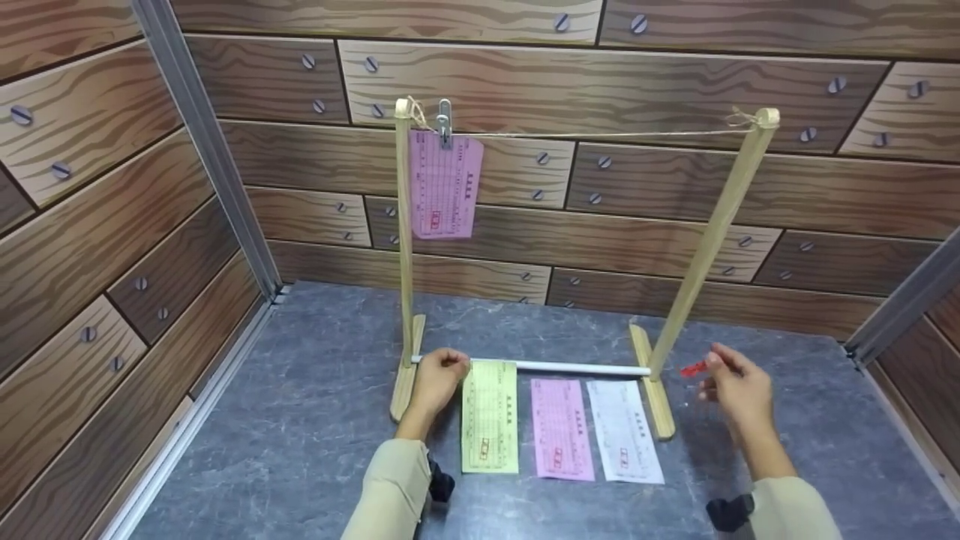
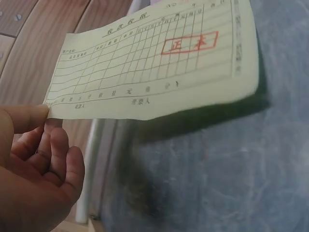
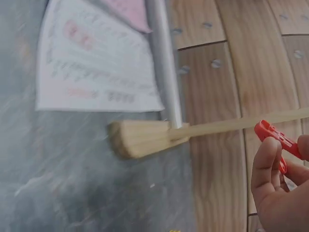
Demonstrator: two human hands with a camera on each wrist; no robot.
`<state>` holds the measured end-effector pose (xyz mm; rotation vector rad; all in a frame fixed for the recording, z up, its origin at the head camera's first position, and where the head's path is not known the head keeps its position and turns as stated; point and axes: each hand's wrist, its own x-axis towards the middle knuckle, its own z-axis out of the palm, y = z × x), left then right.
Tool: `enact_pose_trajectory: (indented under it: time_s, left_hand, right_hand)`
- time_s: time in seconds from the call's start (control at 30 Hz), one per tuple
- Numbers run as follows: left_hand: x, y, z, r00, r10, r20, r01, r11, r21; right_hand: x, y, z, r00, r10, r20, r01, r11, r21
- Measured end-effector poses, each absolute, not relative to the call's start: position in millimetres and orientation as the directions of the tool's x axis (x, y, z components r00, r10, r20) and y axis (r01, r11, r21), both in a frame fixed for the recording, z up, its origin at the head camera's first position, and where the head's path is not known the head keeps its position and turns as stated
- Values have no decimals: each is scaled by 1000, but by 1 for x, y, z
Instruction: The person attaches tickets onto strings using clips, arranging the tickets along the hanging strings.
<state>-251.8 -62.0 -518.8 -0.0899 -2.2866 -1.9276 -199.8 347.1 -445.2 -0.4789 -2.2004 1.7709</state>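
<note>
My left hand (image 1: 441, 381) pinches a yellow receipt slip (image 1: 490, 420) by its upper left corner. In the left wrist view the yellow slip (image 2: 159, 72) is raised off the table, with a red stamp on it. My right hand (image 1: 742, 390) holds a red clothespin (image 1: 694, 368) between thumb and fingers, to the right of the wooden stand. On the table lie a pink slip (image 1: 562, 431) and a white slip (image 1: 625, 433), side by side. Another pink slip (image 1: 444, 187) hangs from the string (image 1: 600, 135) by a metal clip (image 1: 445, 124).
The stand has a left post (image 1: 405, 240), a right post (image 1: 712, 247) and a white bar (image 1: 577, 367) low between them. Its wooden feet (image 1: 654, 382) rest on the grey table (image 1: 315, 450). Wood-patterned panels (image 1: 465, 75) enclose the back and sides.
</note>
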Motion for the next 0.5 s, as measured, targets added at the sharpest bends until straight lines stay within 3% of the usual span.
enact_pose_trajectory:
  time_s: [0.23, 0.5]
  left_hand:
    - [-253, -60, -504, -984, -34, 172, 165, 159, 973]
    - [-253, -59, -486, -984, -13, 179, 176, 132, 976]
  right_hand:
    - [-204, 341, -422, -913, 409, -18, 1, -42, -999]
    - [-201, 335, -407, -960, 267, 83, -120, -126, -985]
